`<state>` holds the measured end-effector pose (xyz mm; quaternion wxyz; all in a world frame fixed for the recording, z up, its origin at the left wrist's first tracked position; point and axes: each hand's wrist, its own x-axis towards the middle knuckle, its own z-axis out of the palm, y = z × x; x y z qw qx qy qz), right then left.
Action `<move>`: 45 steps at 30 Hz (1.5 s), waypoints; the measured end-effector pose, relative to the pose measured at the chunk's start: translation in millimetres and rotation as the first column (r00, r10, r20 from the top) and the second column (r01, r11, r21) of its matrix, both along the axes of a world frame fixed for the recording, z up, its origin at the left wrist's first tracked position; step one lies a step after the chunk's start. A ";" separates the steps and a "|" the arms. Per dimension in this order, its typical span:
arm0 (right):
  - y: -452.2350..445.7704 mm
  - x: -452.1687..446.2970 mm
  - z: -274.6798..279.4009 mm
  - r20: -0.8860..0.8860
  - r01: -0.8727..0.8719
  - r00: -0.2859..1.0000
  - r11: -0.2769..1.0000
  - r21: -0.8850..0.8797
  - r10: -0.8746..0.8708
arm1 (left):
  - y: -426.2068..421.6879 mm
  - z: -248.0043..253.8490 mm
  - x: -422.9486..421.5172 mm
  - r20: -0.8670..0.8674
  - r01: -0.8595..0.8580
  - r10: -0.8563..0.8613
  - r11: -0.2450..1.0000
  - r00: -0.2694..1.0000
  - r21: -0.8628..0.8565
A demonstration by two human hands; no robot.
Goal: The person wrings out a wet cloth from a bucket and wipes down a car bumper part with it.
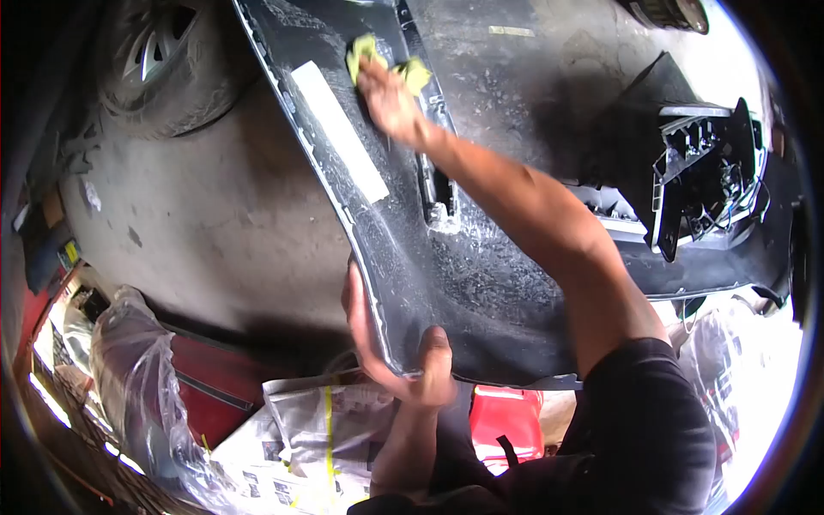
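A large black plastic panel, apparently a car bumper, spans the middle of the head view, its dark surface covered with whitish dust and smears. My right hand presses a yellow-green cloth against its upper part, beside a long slot with a ragged edge. My left hand grips the near lower corner, with the thumb on the dusty face and the fingers around the edge, partly hidden behind it. A white rectangular strip lies on the panel left of the cloth.
A car wheel is at the upper left on the concrete floor. A black part with wires stands at the right. Lower left are plastic-wrapped red parts and newspaper. A red object sits below the panel.
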<state>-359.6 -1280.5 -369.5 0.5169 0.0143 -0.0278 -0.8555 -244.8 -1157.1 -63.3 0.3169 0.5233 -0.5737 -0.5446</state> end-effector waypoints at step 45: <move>80.6 -39.9 210.1 -0.870 0.434 -0.448 0.901 -0.011 0.205 | 2.2 -0.1 3.0 -0.070 0.037 -0.040 0.999 0.997 -0.033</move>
